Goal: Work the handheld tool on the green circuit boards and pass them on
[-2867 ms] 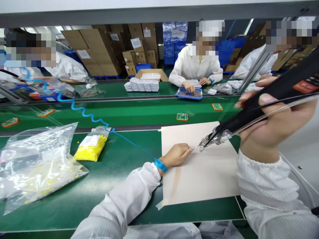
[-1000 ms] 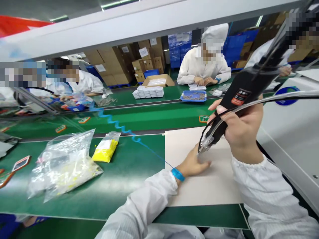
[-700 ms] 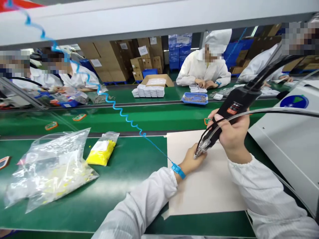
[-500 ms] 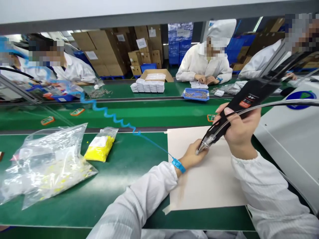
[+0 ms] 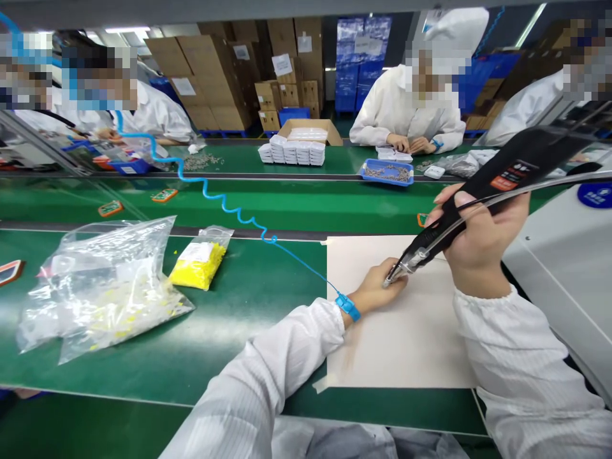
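Now the right hand point(image 5: 482, 239) is grasping a black electric screwdriver point(image 5: 482, 185), its tip on the left hand point(image 5: 380, 290), which rests closed on a beige mat point(image 5: 406, 338) upon the green surface point(image 5: 229, 319); cardboard boxes point(image 5: 205, 83) stand behind.

black driver point(image 5: 497, 185), beige mat point(image 5: 406, 331), green bench point(image 5: 229, 319)

Both arms wear long white sleeves of a finely striped fabric, gathered into elastic cuffs at the wrists. The left hand point(image 5: 377, 290) and right hand point(image 5: 480, 239) are bare, without gloves. A bright blue wrist strap point(image 5: 348, 307) circles the left wrist, and from it a thin blue cord point(image 5: 224, 204) runs off, turning into a springy coil farther along.
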The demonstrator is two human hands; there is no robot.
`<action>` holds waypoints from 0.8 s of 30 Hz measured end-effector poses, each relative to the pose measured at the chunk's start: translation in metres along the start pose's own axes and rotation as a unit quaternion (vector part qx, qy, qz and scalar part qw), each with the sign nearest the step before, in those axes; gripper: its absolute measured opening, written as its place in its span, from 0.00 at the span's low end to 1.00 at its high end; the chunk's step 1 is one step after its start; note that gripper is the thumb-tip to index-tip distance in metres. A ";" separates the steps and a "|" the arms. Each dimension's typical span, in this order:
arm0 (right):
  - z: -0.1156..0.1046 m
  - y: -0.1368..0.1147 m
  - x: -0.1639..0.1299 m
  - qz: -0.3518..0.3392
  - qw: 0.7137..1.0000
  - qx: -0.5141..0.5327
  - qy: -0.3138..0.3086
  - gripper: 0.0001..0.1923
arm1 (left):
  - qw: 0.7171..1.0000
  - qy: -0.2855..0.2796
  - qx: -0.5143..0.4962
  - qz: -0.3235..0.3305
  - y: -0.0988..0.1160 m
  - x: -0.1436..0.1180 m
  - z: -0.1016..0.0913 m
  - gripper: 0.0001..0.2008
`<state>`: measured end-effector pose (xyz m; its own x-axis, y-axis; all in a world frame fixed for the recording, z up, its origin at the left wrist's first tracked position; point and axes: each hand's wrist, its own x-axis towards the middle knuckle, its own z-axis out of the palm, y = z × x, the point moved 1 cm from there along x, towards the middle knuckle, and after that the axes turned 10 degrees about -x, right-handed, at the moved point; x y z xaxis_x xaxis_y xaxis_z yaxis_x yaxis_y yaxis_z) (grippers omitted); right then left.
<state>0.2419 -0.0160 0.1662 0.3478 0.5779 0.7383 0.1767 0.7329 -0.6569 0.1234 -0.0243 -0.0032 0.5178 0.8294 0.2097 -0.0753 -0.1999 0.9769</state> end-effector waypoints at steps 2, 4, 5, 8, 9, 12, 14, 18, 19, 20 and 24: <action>0.000 0.000 0.000 0.003 1.000 0.000 -0.001 0.23 | 1.000 -0.001 0.004 0.005 0.000 0.000 0.000 0.16; 0.001 -0.001 -0.001 0.004 1.000 -0.002 -0.001 0.23 | 1.000 0.001 0.006 0.015 0.000 -0.001 0.000 0.16; 0.002 -0.001 -0.002 0.004 1.000 -0.003 -0.001 0.23 | 1.000 0.000 0.006 0.017 0.000 -0.001 0.000 0.15; 0.002 -0.002 -0.002 0.007 1.000 -0.005 0.000 0.23 | 1.000 -0.006 0.001 0.012 0.000 -0.001 0.000 0.16; 0.002 -0.003 -0.002 0.010 1.000 -0.006 0.001 0.23 | 1.000 -0.008 0.001 0.011 0.001 -0.002 0.000 0.17; 0.002 -0.003 -0.002 0.015 1.000 -0.005 0.001 0.22 | 1.000 -0.008 0.007 0.016 0.003 -0.002 0.000 0.18; 0.002 -0.004 -0.002 0.018 1.000 -0.006 0.001 0.20 | 1.000 -0.006 0.009 0.021 0.004 -0.002 0.000 0.18; 0.002 -0.006 -0.003 0.020 1.000 -0.006 0.005 0.19 | 1.000 -0.010 0.002 0.012 0.004 -0.002 0.000 0.19; 0.003 -0.006 -0.003 0.021 1.000 -0.005 0.007 0.19 | 1.000 -0.009 0.002 0.014 0.005 -0.002 0.000 0.18; 0.003 -0.006 -0.003 0.022 1.000 -0.004 0.007 0.19 | 1.000 -0.008 0.004 0.016 0.005 -0.002 0.000 0.18; 0.003 -0.006 -0.002 0.022 1.000 -0.001 0.010 0.19 | 1.000 -0.009 0.014 0.012 0.007 -0.002 0.000 0.17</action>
<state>0.2368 -0.0207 0.1690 0.3743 0.6024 0.7050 0.1633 0.7055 -0.6896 0.1219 -0.0271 0.0029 0.5309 0.8152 0.2316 -0.0638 -0.2341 0.9701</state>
